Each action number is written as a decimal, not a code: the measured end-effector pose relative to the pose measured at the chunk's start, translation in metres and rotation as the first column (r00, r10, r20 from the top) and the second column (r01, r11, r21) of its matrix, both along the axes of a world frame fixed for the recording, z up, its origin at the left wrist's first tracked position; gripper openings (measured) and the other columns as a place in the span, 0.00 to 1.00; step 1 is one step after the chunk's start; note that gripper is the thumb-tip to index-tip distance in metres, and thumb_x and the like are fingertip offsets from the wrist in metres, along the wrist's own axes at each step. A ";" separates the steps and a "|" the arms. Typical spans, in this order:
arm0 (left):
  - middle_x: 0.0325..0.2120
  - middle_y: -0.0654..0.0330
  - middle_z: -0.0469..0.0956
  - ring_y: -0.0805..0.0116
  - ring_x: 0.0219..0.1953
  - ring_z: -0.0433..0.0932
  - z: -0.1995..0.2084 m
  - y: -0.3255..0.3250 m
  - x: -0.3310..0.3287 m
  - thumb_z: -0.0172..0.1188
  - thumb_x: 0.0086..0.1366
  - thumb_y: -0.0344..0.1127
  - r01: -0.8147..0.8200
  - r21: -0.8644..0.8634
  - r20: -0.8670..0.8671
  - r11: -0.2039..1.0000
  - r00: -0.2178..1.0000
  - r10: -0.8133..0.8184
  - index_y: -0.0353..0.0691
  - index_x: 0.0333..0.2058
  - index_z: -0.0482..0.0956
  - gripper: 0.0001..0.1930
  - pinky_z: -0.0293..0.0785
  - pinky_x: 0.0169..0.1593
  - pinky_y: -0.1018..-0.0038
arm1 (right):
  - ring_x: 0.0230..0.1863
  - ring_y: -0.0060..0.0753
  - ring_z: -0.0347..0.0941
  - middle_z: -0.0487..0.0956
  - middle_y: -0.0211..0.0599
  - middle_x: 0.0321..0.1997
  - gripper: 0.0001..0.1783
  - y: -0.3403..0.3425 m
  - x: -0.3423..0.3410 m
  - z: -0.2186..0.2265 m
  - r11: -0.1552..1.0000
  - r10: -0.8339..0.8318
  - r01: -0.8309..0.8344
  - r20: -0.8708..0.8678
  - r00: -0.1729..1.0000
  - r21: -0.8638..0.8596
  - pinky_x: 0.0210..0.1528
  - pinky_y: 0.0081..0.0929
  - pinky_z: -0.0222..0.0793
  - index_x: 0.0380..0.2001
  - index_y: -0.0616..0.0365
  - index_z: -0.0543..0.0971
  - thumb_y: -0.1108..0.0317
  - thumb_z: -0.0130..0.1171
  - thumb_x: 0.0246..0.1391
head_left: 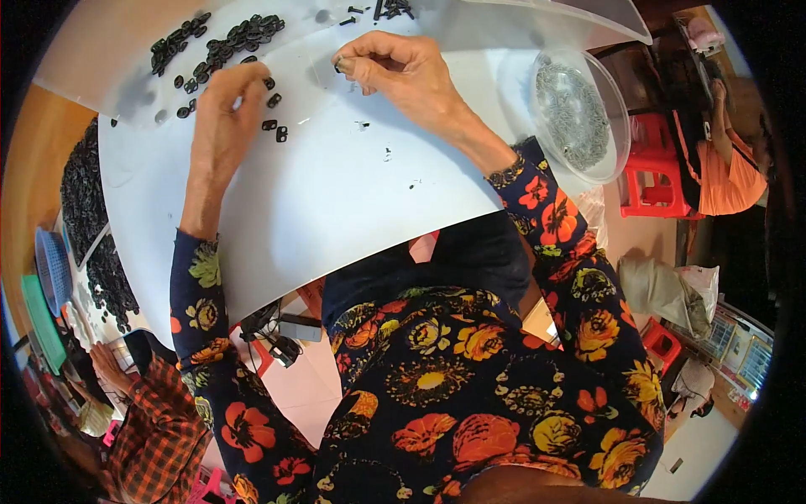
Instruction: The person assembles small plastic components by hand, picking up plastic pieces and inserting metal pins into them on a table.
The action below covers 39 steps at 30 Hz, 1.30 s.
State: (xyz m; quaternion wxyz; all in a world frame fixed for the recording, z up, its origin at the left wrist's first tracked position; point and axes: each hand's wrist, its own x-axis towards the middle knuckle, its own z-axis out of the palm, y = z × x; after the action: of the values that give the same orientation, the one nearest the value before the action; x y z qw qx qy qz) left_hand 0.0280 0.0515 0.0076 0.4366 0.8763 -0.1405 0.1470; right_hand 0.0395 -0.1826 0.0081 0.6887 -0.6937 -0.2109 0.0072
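Note:
My right hand (403, 76) is closed in a pinch, thumb against index finger, above the white tabletop (353, 193). A small black piece (339, 67) shows at its fingertips; its exact kind is too small to make out. Over on the left, my left hand (222, 109) reaches down among small black oval parts with holes (243, 38). Its fingers are blurred and partly hidden, so whether they hold a part does not show. A few loose oval parts (281, 133) lie just right of that hand. Slim black pins (395, 8) lie beyond my right hand.
A clear round tub (622, 139) full of fine silvery metal pieces stands on the right. Tiny dark bits (388, 154) dot the near tabletop. A heap of black parts (92, 218) lies at left, near a person in a checked shirt (155, 428). Red stools (651, 176) stand at right.

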 end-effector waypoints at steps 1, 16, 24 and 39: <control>0.26 0.53 0.73 0.56 0.35 0.69 0.002 0.002 0.003 0.52 0.60 0.28 0.002 0.000 -0.001 1.000 1.000 -0.002 0.36 0.35 0.76 0.06 0.67 0.41 0.66 | 0.23 0.09 0.63 0.75 0.22 0.22 0.09 -0.001 0.000 0.000 1.000 -0.002 0.002 -0.001 1.000 0.000 0.24 0.12 0.60 0.34 0.62 0.81 0.67 0.61 0.52; 0.23 0.56 0.68 0.58 0.33 0.66 0.010 0.008 0.014 0.50 0.58 0.24 -0.047 0.261 0.236 0.964 0.972 -0.017 0.37 0.35 0.75 0.07 0.66 0.40 0.66 | 0.25 0.12 0.66 0.77 0.27 0.26 0.07 -0.003 -0.002 0.005 0.997 0.014 -0.015 -0.003 1.000 -0.071 0.29 0.13 0.67 0.35 0.62 0.80 0.70 0.58 0.54; 0.24 0.57 0.69 0.57 0.34 0.66 0.004 0.013 0.024 0.54 0.55 0.25 0.039 0.458 0.158 0.888 0.979 -0.125 0.38 0.35 0.74 0.07 0.66 0.40 0.66 | 0.23 0.10 0.64 0.76 0.23 0.22 0.10 -0.001 -0.004 0.003 0.998 0.002 -0.003 -0.013 1.000 -0.057 0.25 0.12 0.62 0.34 0.61 0.81 0.66 0.62 0.52; 0.24 0.65 0.77 0.77 0.29 0.72 0.029 -0.033 -0.011 0.57 0.56 0.26 0.065 -0.007 -0.318 0.998 0.946 -0.063 0.36 0.33 0.74 0.06 0.66 0.35 0.80 | 0.27 0.15 0.70 0.77 0.27 0.29 0.08 -0.001 -0.003 0.008 0.982 0.113 -0.104 -0.048 0.992 0.155 0.32 0.15 0.69 0.36 0.63 0.79 0.69 0.56 0.57</control>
State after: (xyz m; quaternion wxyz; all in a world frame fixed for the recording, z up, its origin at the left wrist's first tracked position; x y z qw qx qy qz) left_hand 0.0170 0.0181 0.0367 0.4564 0.8844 -0.0969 -0.0108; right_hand 0.0364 -0.1832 0.0156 0.7439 -0.6261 -0.2288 0.0482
